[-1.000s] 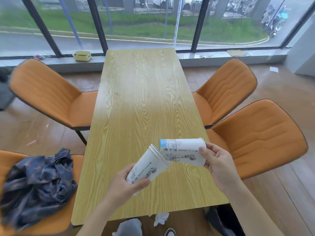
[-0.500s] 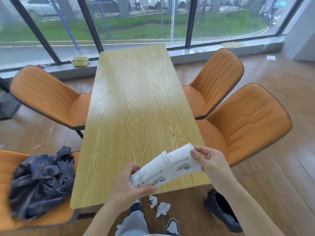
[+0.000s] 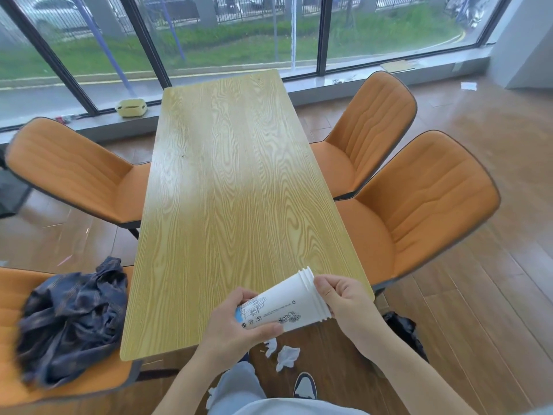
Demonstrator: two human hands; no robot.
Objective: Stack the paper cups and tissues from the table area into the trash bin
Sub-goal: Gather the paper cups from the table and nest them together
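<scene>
Nested paper cups [image 3: 284, 304] are held on their side in the air over the near edge of the table [image 3: 233, 175], rims pointing up and right. Left hand [image 3: 239, 327] is wrapped closed around the base end, thumb along the lower wall. Right hand [image 3: 347, 307] pinches the stacked rims, fingers curled over the mouth. Below the grip, crumpled tissues [image 3: 284, 353] lie on the wood floor beside a shoe [image 3: 305, 386]. Left of the grip, a dark cloth [image 3: 71, 319] is heaped on an orange chair [image 3: 18, 378].

Bare table [image 3: 233, 175], flanking chairs [image 3: 419, 199].
</scene>
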